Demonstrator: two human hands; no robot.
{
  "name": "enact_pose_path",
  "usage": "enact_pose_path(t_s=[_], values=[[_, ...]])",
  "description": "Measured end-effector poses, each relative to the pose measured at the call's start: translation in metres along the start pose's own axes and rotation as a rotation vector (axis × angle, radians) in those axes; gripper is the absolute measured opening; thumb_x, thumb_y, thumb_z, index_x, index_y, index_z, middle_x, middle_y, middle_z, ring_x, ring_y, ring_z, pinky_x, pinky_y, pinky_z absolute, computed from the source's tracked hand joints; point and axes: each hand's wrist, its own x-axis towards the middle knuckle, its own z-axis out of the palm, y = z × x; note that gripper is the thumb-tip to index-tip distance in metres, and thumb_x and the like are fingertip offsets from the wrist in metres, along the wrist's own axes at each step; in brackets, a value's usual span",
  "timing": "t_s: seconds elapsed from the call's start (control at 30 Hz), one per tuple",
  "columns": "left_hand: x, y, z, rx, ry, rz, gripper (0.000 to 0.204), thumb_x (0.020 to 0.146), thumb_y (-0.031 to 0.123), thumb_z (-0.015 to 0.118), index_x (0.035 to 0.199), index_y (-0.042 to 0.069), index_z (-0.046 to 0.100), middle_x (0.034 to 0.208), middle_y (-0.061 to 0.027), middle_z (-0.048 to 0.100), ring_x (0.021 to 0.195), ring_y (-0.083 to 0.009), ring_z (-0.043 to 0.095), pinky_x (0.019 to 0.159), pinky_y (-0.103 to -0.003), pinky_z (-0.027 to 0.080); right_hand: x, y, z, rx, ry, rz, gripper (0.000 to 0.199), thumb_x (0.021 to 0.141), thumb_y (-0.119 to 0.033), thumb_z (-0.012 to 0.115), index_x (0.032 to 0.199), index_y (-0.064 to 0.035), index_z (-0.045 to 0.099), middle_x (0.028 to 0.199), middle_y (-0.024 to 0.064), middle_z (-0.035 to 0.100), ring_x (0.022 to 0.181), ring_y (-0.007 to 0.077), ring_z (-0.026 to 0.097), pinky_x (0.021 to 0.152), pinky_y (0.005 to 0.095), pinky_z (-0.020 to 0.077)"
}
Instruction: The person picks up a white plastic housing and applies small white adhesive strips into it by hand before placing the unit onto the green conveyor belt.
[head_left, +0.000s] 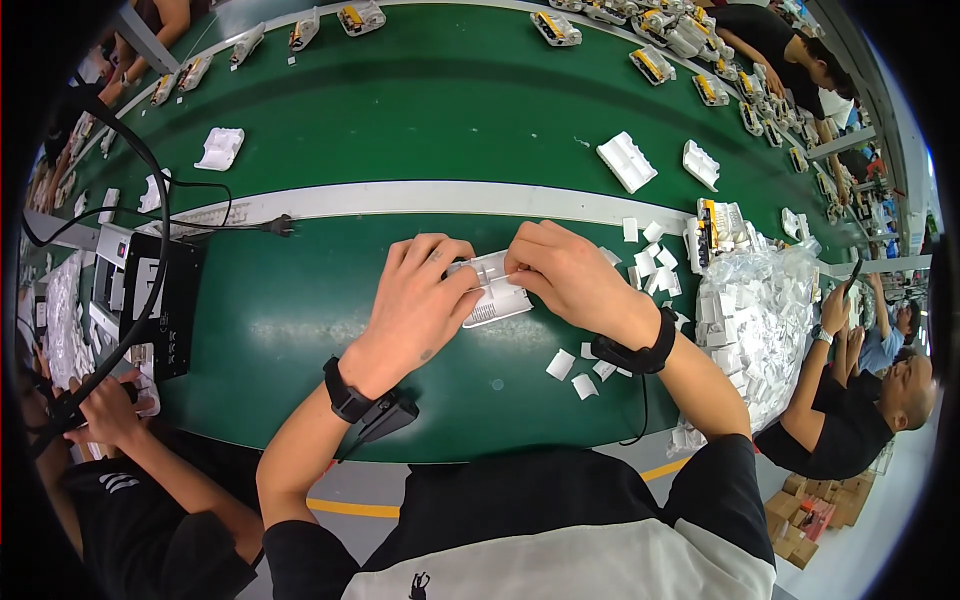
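Note:
A white plastic housing (497,306) with ribs and slots lies on the green bench in front of me, tilted slightly. My left hand (423,295) grips its left side, thumb along the near part and fingers curled over the far part. At its right upper edge, my right hand (572,275) has fingertips pinched together against the housing. Whether a small piece sits between those fingertips is hidden. Right of my right hand lie small white plastic plates (645,262), with more of them, such as a white plate (561,364), near my right wrist.
A clear plastic bag (755,330) heaped with white plates stands at the right, beside a white-and-yellow assembly (715,232). A black device (160,305) with cables is at left. Beyond a pale rail (400,199) runs a green surface carrying white shells (627,162). Other people work on both sides.

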Motion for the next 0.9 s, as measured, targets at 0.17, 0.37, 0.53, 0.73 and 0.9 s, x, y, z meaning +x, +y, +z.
enact_pose_path(t_s=[0.17,0.37,0.53,0.73,0.9], values=[[-0.002,0.002,0.002,-0.03,-0.02,-0.057,0.013,0.085,0.015,0.081,0.093,0.007,0.073,0.118,-0.0015,0.068,0.116,-0.0255,0.059,0.097,-0.044,0.046,-0.001,0.0,0.0,-0.066,-0.017,-0.052,0.007,0.091,-0.004,0.072,0.093,-0.0055,0.066,0.097,0.0061,0.059,0.089,0.0288,0.058,0.077,0.0408,0.0514],[-0.001,0.002,0.002,-0.087,0.002,-0.086,0.012,0.083,0.012,0.082,0.088,0.007,0.072,0.116,-0.0027,0.068,0.111,-0.0268,0.06,0.091,-0.042,0.047,0.006,-0.015,0.001,-0.33,-0.053,-0.163,0.014,0.078,0.003,0.07,0.089,-0.0045,0.066,0.094,0.0063,0.058,0.092,0.0266,0.059,0.078,0.0391,0.0521],[0.002,0.001,0.0,-0.151,-0.018,-0.12,0.01,0.082,0.009,0.081,0.086,0.005,0.073,0.113,-0.0036,0.067,0.107,-0.0265,0.06,0.089,-0.041,0.047,0.015,-0.024,0.004,-0.364,-0.121,-0.195,0.015,0.074,0.004,0.068,0.087,-0.0028,0.066,0.094,0.0072,0.059,0.093,0.0266,0.061,0.078,0.039,0.0544],[0.003,0.0,0.0,-0.21,-0.024,-0.156,0.008,0.082,0.008,0.081,0.085,0.006,0.074,0.11,-0.0038,0.066,0.103,-0.0264,0.06,0.087,-0.041,0.047,0.019,-0.023,0.004,-0.347,-0.17,-0.161,0.012,0.075,0.001,0.068,0.087,-0.0021,0.067,0.094,0.0086,0.061,0.093,0.0277,0.062,0.076,0.0389,0.0567],[0.01,-0.003,0.001,-0.208,-0.056,-0.145,0.008,0.082,0.009,0.081,0.085,0.007,0.074,0.109,-0.0033,0.066,0.1,-0.0257,0.061,0.087,-0.041,0.046,0.019,-0.019,0.0,-0.38,-0.196,-0.115,0.013,0.077,0.001,0.068,0.089,-0.002,0.069,0.094,0.0094,0.061,0.095,0.0279,0.063,0.077,0.0394,0.0572]])
